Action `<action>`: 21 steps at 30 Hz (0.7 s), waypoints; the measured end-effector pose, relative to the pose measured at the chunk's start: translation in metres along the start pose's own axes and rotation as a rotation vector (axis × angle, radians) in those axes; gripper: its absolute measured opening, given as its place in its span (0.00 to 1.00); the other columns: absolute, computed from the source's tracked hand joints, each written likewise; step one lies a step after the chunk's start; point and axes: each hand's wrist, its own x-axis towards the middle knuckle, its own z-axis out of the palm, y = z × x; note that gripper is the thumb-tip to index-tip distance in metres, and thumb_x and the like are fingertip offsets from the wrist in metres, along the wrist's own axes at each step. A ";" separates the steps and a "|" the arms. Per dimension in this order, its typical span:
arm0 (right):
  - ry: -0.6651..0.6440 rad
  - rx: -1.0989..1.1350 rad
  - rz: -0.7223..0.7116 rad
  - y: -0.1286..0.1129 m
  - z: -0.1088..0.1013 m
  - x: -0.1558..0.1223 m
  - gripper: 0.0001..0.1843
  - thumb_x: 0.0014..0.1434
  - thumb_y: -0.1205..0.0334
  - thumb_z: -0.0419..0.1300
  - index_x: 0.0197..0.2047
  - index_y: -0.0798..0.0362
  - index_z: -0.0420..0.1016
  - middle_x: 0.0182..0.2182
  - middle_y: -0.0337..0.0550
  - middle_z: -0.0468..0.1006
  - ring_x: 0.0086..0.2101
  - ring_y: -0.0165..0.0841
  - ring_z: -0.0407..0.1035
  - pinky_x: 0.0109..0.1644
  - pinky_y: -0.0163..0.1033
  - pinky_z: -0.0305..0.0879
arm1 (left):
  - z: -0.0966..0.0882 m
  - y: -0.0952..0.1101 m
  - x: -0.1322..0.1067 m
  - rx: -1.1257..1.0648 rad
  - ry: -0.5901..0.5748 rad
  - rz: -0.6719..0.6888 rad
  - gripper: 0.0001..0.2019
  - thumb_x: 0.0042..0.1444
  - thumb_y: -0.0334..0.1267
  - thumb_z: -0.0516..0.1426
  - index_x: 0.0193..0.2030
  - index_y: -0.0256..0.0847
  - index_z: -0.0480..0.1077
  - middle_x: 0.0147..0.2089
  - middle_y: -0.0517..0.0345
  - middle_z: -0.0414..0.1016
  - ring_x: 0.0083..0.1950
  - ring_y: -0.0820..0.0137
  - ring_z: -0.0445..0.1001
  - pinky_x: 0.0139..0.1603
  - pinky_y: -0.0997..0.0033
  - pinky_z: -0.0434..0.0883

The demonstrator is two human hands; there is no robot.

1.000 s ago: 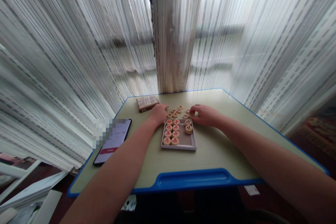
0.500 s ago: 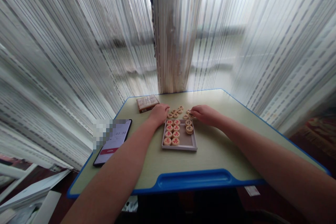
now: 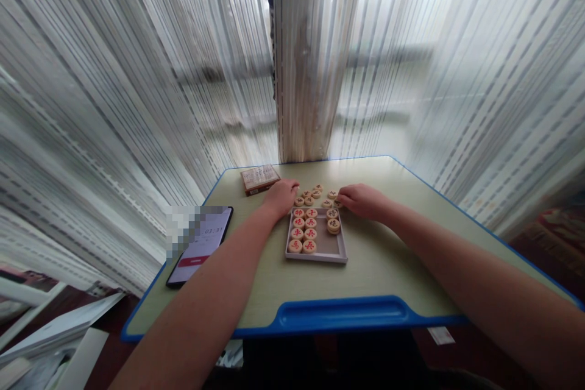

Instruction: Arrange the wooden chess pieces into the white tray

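Note:
An open white box (image 3: 316,258) holds Chinese chess pieces: red-marked ones (image 3: 309,234) stacked in two columns on its left, and black-marked ones (image 3: 333,225) at its upper right. Behind the box, several loose black-marked pieces (image 3: 309,200) lie on the table. My left hand (image 3: 281,196) rests to the left of these, fingers curled together; whatever is at the fingertips is too small to make out. On the other side, my right hand (image 3: 363,201) has its fingers closed on a Chinese chess piece (image 3: 337,203) at the table surface, mostly covered by the fingertips.
A brown printed box lid (image 3: 259,178) lies at the back left. Along the left edge is a phone (image 3: 201,250) with a running timer, beside my left forearm. The table (image 3: 365,280) has a blue rim and a front groove; curtains (image 3: 219,73) hang behind it.
The view has shifted slightly, moving everything a little to the right. Both hands keep nearly the same places beside the loose pieces. The phone's timer has advanced by a second.

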 end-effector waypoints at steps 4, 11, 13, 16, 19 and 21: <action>-0.004 -0.013 -0.010 0.000 0.000 0.000 0.20 0.62 0.57 0.44 0.35 0.53 0.77 0.36 0.49 0.79 0.34 0.35 0.70 0.34 0.36 0.58 | -0.001 0.002 0.000 -0.005 -0.028 -0.023 0.15 0.60 0.35 0.48 0.45 0.37 0.74 0.47 0.49 0.77 0.48 0.66 0.74 0.52 0.68 0.68; 0.007 -0.014 -0.019 0.001 0.002 0.000 0.20 0.63 0.56 0.45 0.35 0.53 0.77 0.36 0.48 0.79 0.35 0.36 0.70 0.34 0.36 0.58 | -0.001 -0.001 0.002 -0.014 -0.015 -0.051 0.15 0.60 0.35 0.49 0.45 0.37 0.74 0.47 0.50 0.77 0.48 0.66 0.74 0.52 0.70 0.67; 0.007 -0.017 -0.019 0.001 0.001 0.000 0.20 0.62 0.56 0.45 0.35 0.53 0.77 0.36 0.48 0.79 0.35 0.36 0.70 0.34 0.36 0.58 | -0.002 -0.001 0.001 -0.017 -0.005 -0.049 0.14 0.60 0.35 0.49 0.45 0.37 0.75 0.47 0.50 0.77 0.48 0.66 0.74 0.51 0.70 0.67; 0.001 -0.021 -0.017 0.000 0.001 0.000 0.20 0.62 0.56 0.45 0.35 0.53 0.77 0.36 0.49 0.79 0.35 0.36 0.70 0.34 0.36 0.58 | -0.003 -0.001 0.000 -0.016 0.001 -0.043 0.14 0.60 0.36 0.49 0.45 0.38 0.75 0.46 0.51 0.78 0.48 0.67 0.74 0.51 0.70 0.68; 0.000 -0.025 -0.017 0.002 0.002 0.001 0.20 0.63 0.55 0.45 0.35 0.53 0.76 0.36 0.49 0.79 0.35 0.36 0.70 0.34 0.36 0.58 | -0.003 0.000 -0.001 -0.027 0.010 -0.042 0.14 0.60 0.36 0.50 0.44 0.38 0.75 0.46 0.51 0.78 0.47 0.66 0.74 0.51 0.69 0.68; 0.002 -0.025 -0.024 0.003 0.002 0.001 0.20 0.63 0.55 0.44 0.35 0.53 0.76 0.36 0.49 0.79 0.35 0.36 0.70 0.34 0.36 0.58 | -0.003 0.001 -0.001 -0.056 0.030 -0.028 0.13 0.59 0.36 0.50 0.44 0.38 0.74 0.45 0.51 0.78 0.47 0.66 0.74 0.50 0.69 0.68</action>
